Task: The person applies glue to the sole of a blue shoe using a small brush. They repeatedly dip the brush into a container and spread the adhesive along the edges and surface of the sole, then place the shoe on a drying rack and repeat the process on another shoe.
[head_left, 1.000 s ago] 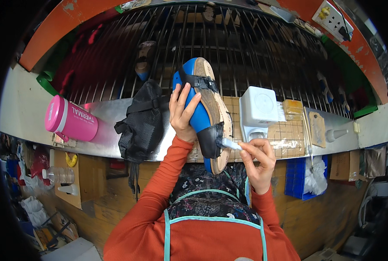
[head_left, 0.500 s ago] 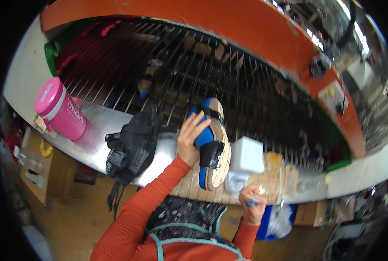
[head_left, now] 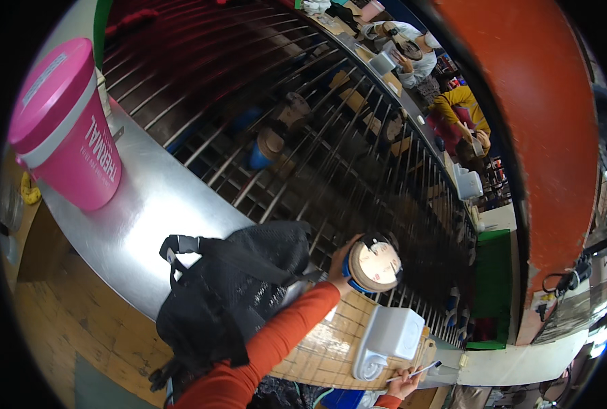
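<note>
Two hands: left hand grips one sandal (pale rounded sole toward me) over bench edge; right hand pinches one slim brush. One smooth pink mug, one black mesh bag, one boxy white container. Shiny metal strip separates mug, bag.

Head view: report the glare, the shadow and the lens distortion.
Head view: glare whitens part of the silvery metal counter, while the dark metal-barred rack sinks into shadow; head view: the held blue-and-cream sandal is brightly lit; head view: the broad orange panel looks bowed, and the corners go black.
</note>
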The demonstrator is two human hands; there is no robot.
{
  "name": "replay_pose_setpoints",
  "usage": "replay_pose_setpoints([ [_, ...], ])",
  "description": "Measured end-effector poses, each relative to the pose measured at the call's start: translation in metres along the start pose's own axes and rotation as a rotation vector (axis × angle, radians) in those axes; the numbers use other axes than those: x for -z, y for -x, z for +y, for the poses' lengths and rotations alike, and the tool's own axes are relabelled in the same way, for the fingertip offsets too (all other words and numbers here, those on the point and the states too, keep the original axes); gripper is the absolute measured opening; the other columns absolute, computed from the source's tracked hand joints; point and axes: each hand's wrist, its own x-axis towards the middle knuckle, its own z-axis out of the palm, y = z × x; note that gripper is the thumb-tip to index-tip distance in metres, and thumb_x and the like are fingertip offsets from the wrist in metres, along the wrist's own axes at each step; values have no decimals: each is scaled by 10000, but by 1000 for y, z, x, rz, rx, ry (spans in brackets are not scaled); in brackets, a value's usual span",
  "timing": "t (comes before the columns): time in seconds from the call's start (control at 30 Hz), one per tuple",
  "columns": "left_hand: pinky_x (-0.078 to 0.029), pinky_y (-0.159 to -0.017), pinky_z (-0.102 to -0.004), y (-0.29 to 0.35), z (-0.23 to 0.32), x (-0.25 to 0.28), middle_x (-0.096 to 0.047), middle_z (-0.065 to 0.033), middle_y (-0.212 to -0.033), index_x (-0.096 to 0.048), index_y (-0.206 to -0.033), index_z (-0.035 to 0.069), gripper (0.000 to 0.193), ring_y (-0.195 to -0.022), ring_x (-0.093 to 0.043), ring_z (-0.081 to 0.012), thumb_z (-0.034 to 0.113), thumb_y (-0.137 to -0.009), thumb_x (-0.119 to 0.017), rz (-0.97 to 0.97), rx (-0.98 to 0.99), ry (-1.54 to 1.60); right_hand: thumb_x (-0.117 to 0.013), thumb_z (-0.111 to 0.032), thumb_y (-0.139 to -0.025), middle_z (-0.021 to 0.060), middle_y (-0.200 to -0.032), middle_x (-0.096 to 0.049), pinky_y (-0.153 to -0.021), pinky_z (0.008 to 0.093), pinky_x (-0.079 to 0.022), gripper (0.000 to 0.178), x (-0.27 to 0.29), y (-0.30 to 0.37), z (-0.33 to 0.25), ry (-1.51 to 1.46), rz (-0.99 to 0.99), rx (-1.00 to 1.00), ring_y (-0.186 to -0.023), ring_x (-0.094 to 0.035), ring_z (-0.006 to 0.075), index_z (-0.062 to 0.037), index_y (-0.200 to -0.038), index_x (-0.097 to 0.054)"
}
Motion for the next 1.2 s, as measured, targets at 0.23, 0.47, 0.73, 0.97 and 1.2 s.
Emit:
replay_pose_setpoints([
  [0.23, -447, -1028, -346, -6, 38, 3, -599, -159, -1290, -577, -1275, 88, 452, -1200, -585, -262, 113, -840, -698, -43, 3, 140, -471, -285, -1023, 36, -777, -598, -491, 238, -396, 246, 4, -1, 10, 107, -28, 111, -432, -387, 87, -72, -1093, -572],
  [0.47, -452, -1014, -344, -11, 52, 11, -599, -169, -1291, -581, -1270, 93, 427, -1199, -585, -281, 101, -854, -677, -14, 46, 199, -471, -264, -1023, 59, -824, -574, -520, 234, -371, 249, 15, -5, 9, 56, -182, 91, -482, -390, 92, -38, -1079, -559],
  [0.73, -461, -1000, -333, -14, 49, 9, -616, -157, -1263, -572, -1276, 94, 430, -1175, -599, -258, 86, -857, -669, 11, 27, 166, -484, -248, -1019, 59, -834, -550, -552, 238, -383, 249, 19, -7, 8, 67, -188, 82, -533, -408, 102, -21, -1100, -545],
  [0.97, -465, -992, -326, -12, 49, 8, -626, -149, -1245, -568, -1279, 94, 432, -1161, -606, -244, 78, -858, -665, 6, 41, 165, -479, -242, -1021, 68, -842, -541, -552, 231, -378, 246, 19, -6, 9, -3, -192, 77, -548, -405, 101, -20, -1106, -541],
  [1.2, -470, -985, -319, -9, 48, 7, -636, -141, -1228, -563, -1282, 94, 435, -1146, -613, -230, 69, -859, -660, -5, 57, 161, -480, -238, -1022, 62, -855, -540, -565, 224, -373, 241, 21, -6, 8, 58, -248, 78, -551, -401, 93, -23, -1108, -545],
])
